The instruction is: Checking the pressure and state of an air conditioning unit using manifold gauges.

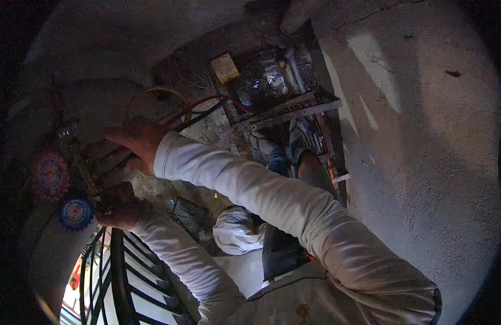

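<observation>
Light is poor on the left of my feed, so finger detail there is thin. Both arms reach across to that side, the right one passing over a cluttered ledge.

Red gauge point(50, 173) and blue gauge point(76, 214) sit close together beside a narrow metal bar point(82, 168), dials toward my camera; I take it they are set so to be readable while the hands are busy.

Left hand point(120, 208) is at the lower end of the bar, just beside the blue gauge. Its fingers are lost in shadow; I cannot tell whether they clamp the bar or only rest near it. Probably there to steady it.

Right hand point(141, 142) is farther up, index finger stretched leftward and thumb apart below. Whether anything is pinched between them, I cannot tell.

Red hose point(207, 99) and yellow hose point(172, 92) arc beyond the right hand, their curves likely giving slack.

Yellow block point(224, 68) rests on a dark surface past the hoses, perhaps parked clear of the reach. White cloth bundle point(234, 232) lies between the forearms. Black railing point(119, 271) stands below the left hand.
</observation>
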The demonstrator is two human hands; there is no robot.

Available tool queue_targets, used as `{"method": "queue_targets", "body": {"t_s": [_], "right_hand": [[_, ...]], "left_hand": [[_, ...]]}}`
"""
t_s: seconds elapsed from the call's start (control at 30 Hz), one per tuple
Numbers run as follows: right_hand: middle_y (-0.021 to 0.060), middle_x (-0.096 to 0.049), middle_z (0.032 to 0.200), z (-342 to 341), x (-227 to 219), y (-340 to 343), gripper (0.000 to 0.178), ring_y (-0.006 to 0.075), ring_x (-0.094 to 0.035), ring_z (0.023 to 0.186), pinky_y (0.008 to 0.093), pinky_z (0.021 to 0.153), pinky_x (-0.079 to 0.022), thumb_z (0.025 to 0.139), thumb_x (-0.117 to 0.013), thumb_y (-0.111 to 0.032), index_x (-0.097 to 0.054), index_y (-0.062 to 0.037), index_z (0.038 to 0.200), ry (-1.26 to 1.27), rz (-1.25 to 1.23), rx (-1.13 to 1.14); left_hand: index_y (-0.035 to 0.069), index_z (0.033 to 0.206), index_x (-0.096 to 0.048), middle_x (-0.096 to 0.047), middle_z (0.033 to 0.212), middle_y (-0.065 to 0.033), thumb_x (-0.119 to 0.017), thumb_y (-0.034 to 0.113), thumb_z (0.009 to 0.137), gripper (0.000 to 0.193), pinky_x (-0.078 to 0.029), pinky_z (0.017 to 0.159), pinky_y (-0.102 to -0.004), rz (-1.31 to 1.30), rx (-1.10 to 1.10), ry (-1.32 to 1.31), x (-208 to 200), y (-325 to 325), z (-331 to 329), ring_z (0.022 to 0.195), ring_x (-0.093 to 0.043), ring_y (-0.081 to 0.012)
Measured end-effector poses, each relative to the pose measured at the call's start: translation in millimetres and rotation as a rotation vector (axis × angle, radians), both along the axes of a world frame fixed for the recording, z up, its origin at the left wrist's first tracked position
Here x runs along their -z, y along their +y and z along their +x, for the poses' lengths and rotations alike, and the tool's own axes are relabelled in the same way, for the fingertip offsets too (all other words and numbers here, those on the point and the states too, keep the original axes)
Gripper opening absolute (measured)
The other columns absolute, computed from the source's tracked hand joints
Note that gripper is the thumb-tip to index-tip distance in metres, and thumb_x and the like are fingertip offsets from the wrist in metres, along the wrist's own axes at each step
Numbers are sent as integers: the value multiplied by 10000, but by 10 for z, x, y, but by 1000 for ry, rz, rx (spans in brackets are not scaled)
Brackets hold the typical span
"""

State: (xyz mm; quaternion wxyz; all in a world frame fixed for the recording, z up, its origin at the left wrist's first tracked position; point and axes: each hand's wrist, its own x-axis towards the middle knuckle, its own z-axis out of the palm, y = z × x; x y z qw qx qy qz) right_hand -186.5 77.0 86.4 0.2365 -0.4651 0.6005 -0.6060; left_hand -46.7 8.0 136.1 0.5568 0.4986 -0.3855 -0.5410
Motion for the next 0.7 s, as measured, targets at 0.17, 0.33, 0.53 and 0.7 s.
{"method": "queue_targets", "body": {"t_s": [0.17, 0.33, 0.53, 0.7], "right_hand": [[203, -543, 1095, 67, -11, -2, 735, 371, -534, 997, 432, 857, -445, 663, -752, -138, -378, -53, 1290, -52, -11, 11], [207, -546, 1067, -3, 29, 22, 726, 370, -534, 996, 439, 841, -443, 666, -752, -150, -385, -72, 1288, -35, -24, 21], [190, -543, 1046, 28, -24, -3, 723, 375, -533, 981, 440, 830, -443, 667, -753, -156, -390, -96, 1289, -44, 23, -3], [183, -545, 1054, -25, -20, 34, 730, 370, -535, 979, 434, 828, -444, 662, -755, -153, -387, -103, 1290, -38, 20, -23]], "left_hand": [[113, 860, -580, -551, 712, -57, -471, 515, 744, 433, -334, 466, -312, -107, 70, -46, 248, -341, 471, 512, -434, -205], [141, 850, -576, -573, 845, -52, -484, 521, 741, 406, -370, 514, -337, -162, 319, -222, 410, -503, 789, 639, -502, -222], [172, 1118, -558, -596, 1105, -23, -469, 451, 786, 443, -390, 857, -466, -222, 313, -417, 272, -420, 708, 981, -559, -217], [171, 1176, -499, -527, 1212, -35, -473, 403, 813, 432, -405, 877, -418, 15, 434, 279, 225, -386, 692, 1088, -492, -202]]}}
